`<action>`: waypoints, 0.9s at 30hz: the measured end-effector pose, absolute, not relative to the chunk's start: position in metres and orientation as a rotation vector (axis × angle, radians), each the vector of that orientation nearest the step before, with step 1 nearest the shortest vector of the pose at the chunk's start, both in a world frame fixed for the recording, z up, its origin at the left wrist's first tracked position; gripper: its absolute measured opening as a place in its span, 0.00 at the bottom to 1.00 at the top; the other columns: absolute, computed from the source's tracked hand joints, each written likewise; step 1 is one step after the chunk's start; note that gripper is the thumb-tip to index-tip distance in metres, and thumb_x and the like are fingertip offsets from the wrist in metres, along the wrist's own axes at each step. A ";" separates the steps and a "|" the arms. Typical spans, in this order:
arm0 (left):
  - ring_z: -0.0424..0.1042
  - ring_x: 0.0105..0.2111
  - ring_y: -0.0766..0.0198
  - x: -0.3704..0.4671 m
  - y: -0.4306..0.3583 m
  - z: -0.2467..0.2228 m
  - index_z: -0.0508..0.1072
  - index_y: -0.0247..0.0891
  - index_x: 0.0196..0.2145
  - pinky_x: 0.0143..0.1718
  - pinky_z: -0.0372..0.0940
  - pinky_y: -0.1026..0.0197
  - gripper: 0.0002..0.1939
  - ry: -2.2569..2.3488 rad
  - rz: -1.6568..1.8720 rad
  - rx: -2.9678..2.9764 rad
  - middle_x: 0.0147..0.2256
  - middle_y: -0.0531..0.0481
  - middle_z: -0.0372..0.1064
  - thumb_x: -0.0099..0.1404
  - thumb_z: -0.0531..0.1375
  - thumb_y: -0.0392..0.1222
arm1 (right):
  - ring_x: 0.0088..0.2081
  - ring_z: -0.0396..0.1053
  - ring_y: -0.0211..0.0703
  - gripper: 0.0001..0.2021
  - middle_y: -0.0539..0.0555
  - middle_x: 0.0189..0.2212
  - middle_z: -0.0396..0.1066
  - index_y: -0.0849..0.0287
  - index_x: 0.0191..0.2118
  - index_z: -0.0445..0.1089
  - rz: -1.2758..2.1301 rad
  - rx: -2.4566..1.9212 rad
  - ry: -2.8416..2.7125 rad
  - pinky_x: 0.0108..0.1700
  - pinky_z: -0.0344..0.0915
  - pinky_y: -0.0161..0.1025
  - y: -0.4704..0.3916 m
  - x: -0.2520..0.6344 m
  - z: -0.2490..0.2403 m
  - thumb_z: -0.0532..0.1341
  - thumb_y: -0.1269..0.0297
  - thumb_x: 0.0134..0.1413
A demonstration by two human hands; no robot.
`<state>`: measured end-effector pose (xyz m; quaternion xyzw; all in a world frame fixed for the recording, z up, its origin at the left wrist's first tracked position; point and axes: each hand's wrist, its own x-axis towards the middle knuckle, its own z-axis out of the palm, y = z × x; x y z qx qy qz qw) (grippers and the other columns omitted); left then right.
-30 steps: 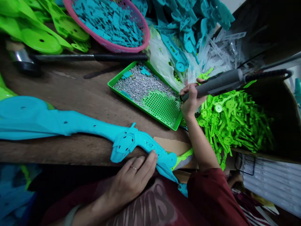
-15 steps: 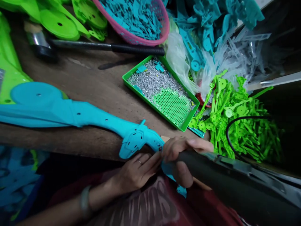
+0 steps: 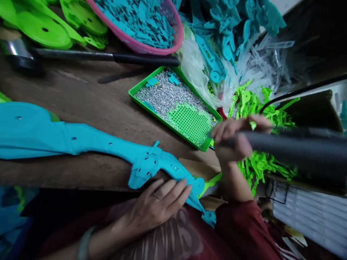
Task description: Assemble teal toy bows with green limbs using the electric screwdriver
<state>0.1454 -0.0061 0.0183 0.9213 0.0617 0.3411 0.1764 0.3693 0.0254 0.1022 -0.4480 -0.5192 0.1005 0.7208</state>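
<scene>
Brown desk, worn surface. Long blue molded piece lies along the near edge, its right end reaching past that edge. Left hand: open, fingers extended together, resting on the piece near its right end. Right hand: closed around a dark cylindrical tool, raised at the right corner of a green tray holding small metal screws; hands well apart. Toward the far edge: black-handled hammer, pink basket of blue parts. Tool blurred.
</scene>
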 end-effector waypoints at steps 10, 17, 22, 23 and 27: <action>0.68 0.54 0.60 0.173 -0.017 0.013 0.78 0.37 0.47 0.54 0.64 0.57 0.12 -0.120 1.029 2.557 0.50 0.49 0.74 0.71 0.57 0.35 | 0.17 0.57 0.33 0.16 0.41 0.21 0.51 0.51 0.45 0.60 0.016 -1.399 -0.827 0.23 0.61 0.35 0.076 0.437 0.058 0.56 0.48 0.57; 0.69 0.53 0.59 0.173 -0.020 0.004 0.79 0.38 0.46 0.53 0.66 0.57 0.11 -0.178 1.098 2.587 0.50 0.48 0.75 0.70 0.58 0.39 | 0.18 0.56 0.33 0.19 0.41 0.22 0.51 0.51 0.47 0.57 0.045 -1.439 -0.823 0.26 0.62 0.35 0.073 0.441 0.051 0.57 0.47 0.56; 0.71 0.53 0.60 0.176 -0.017 0.003 0.79 0.37 0.44 0.56 0.64 0.57 0.11 -0.161 1.167 2.529 0.49 0.49 0.76 0.71 0.57 0.37 | 0.18 0.58 0.35 0.20 0.41 0.22 0.51 0.52 0.52 0.58 0.021 -1.431 -0.824 0.24 0.61 0.36 0.082 0.436 0.061 0.56 0.51 0.56; 0.71 0.53 0.61 0.177 -0.016 0.004 0.79 0.37 0.44 0.56 0.64 0.58 0.11 -0.153 1.160 2.533 0.49 0.49 0.76 0.71 0.56 0.36 | 0.18 0.57 0.35 0.20 0.41 0.22 0.51 0.52 0.53 0.58 -0.003 -1.398 -0.822 0.24 0.61 0.36 0.077 0.429 0.073 0.56 0.53 0.56; 0.72 0.50 0.63 0.178 -0.017 0.009 0.79 0.40 0.42 0.54 0.66 0.59 0.10 -0.111 1.140 2.579 0.47 0.52 0.78 0.71 0.56 0.36 | 0.17 0.54 0.35 0.09 0.43 0.22 0.50 0.47 0.44 0.64 -0.003 -1.357 -0.822 0.22 0.60 0.35 0.007 0.387 0.140 0.53 0.60 0.59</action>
